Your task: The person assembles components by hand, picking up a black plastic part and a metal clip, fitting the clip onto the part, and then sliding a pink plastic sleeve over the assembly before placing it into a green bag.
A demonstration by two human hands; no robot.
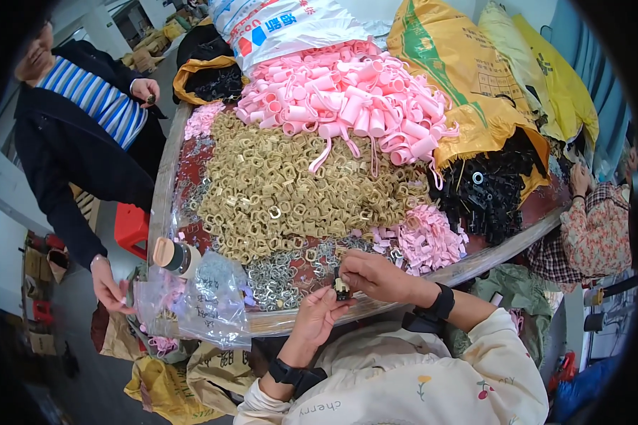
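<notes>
At the table's near edge both hands are closed on one small black part with a beige piece on it (342,287). My left hand (317,313) pinches it from below. My right hand (377,275) grips its upper end with bent fingers, which partly cover it. Just beyond the hands lie loose silver metal rings (275,280). Farther back spreads a wide heap of beige buckle-like pieces (290,188). A pile of small flat pink pieces (431,239) lies beyond my right hand.
Pink tubes with straps (347,95) are heaped at the back. Black parts (485,191) spill from a yellow woven sack (461,64). A clear plastic bag (216,294) and a bottle (177,256) stand front left. A person (85,127) is at left, another (595,227) at right.
</notes>
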